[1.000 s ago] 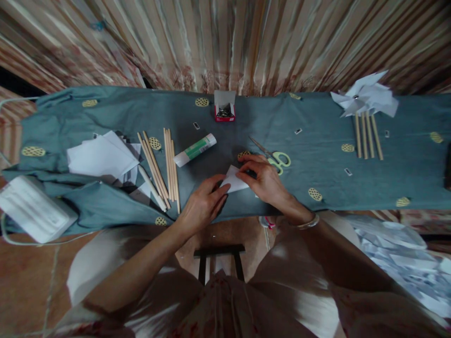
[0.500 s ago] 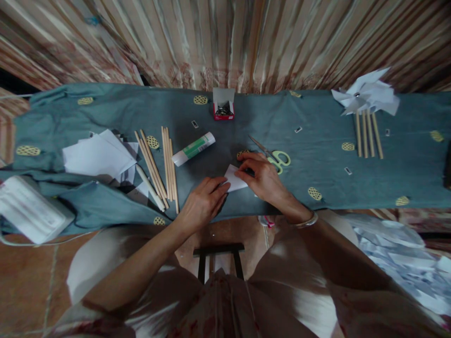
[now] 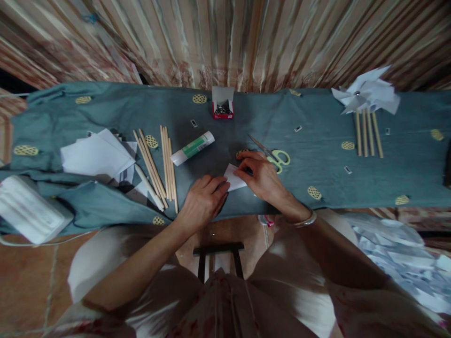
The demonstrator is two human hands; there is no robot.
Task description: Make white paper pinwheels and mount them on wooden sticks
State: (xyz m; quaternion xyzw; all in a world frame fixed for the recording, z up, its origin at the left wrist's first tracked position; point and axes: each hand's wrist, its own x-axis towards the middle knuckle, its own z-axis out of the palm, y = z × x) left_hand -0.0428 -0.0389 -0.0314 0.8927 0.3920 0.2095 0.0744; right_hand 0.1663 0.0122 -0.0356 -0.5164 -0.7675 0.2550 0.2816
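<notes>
Folded white paper piece (image 3: pixel 234 177), small and roughly triangular with a crisp pointed corner, lies flat near the front edge of the grey-blue patterned tablecloth (image 3: pixel 317 136), between both hands. Proceeding from the left: one white ribbed plastic object (image 3: pixel 30 209) rests at the cloth's left end; one loose stack of white paper sheets (image 3: pixel 97 155) lies beside it, sheet count not determinable. Next is a group of about seven thin wooden sticks (image 3: pixel 158 162), partly overlapping, then one white glue stick with a green label (image 3: pixel 193 148). The left hand (image 3: pixel 202 202) rests palm down, fingers curled and pressed on the paper's left edge. One small red box of metal pins (image 3: pixel 222 105), lid raised, stands at the far edge. The right hand (image 3: pixel 262 176) pinches the paper's right portion with bent fingertips; one metal bangle (image 3: pixel 306 219) circles its wrist. One pair of pale green-handled scissors (image 3: pixel 276 157) lies closed just beyond that hand. At far right, four wooden sticks (image 3: pixel 368 134) carry white paper pinwheels (image 3: pixel 368 91); pinwheel count unclear.
</notes>
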